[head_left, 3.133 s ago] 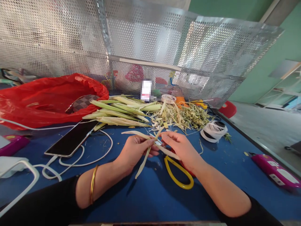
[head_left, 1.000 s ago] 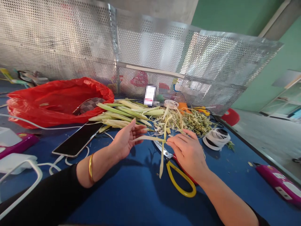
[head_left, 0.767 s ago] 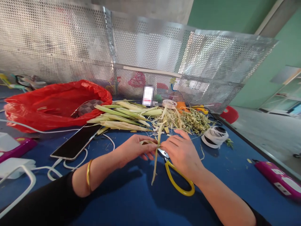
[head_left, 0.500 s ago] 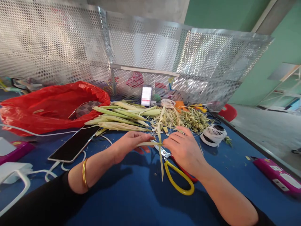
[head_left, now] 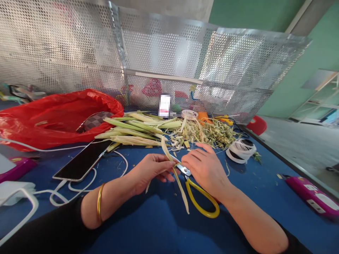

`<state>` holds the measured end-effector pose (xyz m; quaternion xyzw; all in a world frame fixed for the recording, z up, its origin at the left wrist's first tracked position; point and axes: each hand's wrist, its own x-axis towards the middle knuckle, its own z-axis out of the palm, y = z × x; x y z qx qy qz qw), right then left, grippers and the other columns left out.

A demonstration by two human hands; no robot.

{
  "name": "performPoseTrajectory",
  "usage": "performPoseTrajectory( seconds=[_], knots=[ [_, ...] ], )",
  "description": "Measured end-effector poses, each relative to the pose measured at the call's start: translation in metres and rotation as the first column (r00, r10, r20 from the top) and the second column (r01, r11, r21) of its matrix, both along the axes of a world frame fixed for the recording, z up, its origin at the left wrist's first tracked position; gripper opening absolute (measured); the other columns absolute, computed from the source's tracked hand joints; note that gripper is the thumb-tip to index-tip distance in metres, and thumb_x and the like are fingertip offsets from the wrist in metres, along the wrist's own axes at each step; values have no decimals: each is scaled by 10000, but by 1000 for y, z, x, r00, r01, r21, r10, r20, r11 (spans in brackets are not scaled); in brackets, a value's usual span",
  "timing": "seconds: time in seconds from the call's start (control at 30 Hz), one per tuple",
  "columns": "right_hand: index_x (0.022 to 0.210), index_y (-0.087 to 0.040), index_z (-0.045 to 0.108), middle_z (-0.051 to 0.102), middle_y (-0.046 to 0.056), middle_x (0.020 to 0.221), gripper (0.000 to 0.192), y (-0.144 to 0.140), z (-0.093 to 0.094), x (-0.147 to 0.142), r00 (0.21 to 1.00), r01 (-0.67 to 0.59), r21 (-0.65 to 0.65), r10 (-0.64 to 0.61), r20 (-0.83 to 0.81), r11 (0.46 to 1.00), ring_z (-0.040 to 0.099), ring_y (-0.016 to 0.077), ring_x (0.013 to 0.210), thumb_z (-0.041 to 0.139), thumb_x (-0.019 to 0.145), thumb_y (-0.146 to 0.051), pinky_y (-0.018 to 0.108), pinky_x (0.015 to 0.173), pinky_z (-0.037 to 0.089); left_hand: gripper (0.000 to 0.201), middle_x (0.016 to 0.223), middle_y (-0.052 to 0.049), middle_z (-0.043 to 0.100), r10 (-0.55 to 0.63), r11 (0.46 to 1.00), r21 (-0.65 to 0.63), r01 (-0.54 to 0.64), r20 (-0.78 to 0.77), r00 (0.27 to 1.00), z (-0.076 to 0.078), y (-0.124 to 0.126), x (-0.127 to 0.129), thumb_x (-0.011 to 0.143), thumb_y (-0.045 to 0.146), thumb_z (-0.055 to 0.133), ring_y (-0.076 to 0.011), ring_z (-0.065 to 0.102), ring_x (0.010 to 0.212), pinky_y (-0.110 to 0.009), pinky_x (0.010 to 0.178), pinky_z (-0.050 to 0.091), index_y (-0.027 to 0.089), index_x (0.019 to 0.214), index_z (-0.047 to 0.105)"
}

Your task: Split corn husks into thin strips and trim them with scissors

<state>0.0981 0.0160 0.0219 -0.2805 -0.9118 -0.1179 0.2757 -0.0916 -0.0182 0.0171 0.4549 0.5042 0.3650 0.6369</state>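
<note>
My left hand (head_left: pixel 149 172), with a gold bangle at the wrist, pinches pale corn-husk strips (head_left: pixel 182 194) where they cross. One strip points up and away, its lower tail hanging toward me; another end dangles below my left palm. My right hand (head_left: pixel 206 172) has its thumb and index finger closed at the right end of the crossing strip, the tips partly hidden behind the knuckles. Beneath the hands lie scissors (head_left: pixel 202 204) with a yellow handle loop; my right hand covers most of the other loop.
Husk leaves (head_left: pixel 135 132) and a heap of dry shreds (head_left: pixel 217 132) lie behind the hands. A red plastic bag (head_left: pixel 60 106), a phone (head_left: pixel 82 164) and white cables are at left. A white thread spool (head_left: pixel 240 151) and a magenta device (head_left: pixel 312 197) stand at right.
My left hand has moved right and closed on the strips at their crossing. The upright strip now leans left at the top, its tail swung right. My right hand has barely moved.
</note>
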Motion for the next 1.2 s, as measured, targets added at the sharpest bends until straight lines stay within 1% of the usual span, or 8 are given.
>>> performPoseTrajectory(
  seconds=[0.23,0.4,0.53,0.73,0.83,0.97,1.03,1.2],
  knots=[
    [726,-206,617,642,-11,678,212,-1,3,0,998,-24,-111,18,-54,993,571,140,675,503,904,-194,387,977,309,305,729,-74,728,63,998,-4,-63,-48,997,2,-4,3,683,426,711,-91,598,512,-174,477,404,126,737,709],
    [837,-221,663,678,8,827,123,-1,4,2,989,-18,-228,-16,-146,973,601,161,799,554,889,-243,392,964,312,294,761,-81,739,38,999,-27,-39,-60,998,1,-8,8,691,417,703,-110,634,545,-178,479,415,127,736,703],
    [846,-220,665,681,18,830,132,-1,6,4,969,23,-206,-72,-234,978,613,164,794,547,894,-249,394,952,325,330,824,-89,741,26,998,-56,-27,-8,1000,3,-9,9,745,449,649,-109,660,578,-166,493,431,125,780,701],
    [795,-222,654,669,-15,741,157,0,5,6,998,-47,-261,34,-53,964,602,138,726,536,899,-226,404,1014,273,408,862,-115,736,-12,997,-78,17,68,998,6,-1,1,773,481,611,-131,670,605,-177,495,447,120,949,683],
    [724,-214,620,631,-34,639,201,0,2,7,991,10,-313,-51,-123,950,579,123,643,517,895,-193,331,922,360,469,865,-120,733,180,983,-62,-175,94,979,7,5,-5,746,527,622,-153,669,631,-209,527,478,118,972,660],
    [662,-204,580,622,-14,603,214,0,-1,6,927,150,-299,-240,-290,942,577,142,630,533,871,-214,272,746,409,501,873,-114,717,487,872,-55,-486,168,857,7,8,-10,729,593,594,-151,646,655,-232,552,492,116,865,663],
    [657,-201,573,628,-8,615,214,-2,-4,3,917,179,-266,-258,-305,947,569,141,627,533,867,-214,272,751,402,504,787,-106,707,445,895,-30,-445,130,886,7,5,-6,703,594,622,-149,633,643,-229,560,481,103,805,674],
    [617,-192,526,560,-20,553,252,-12,-11,-10,971,96,-221,-140,-192,971,502,119,550,495,866,-167,273,768,381,362,776,-74,707,141,990,13,-142,66,988,3,-4,6,711,444,695,-137,632,639,-215,578,455,127,886,684]
  ],
)
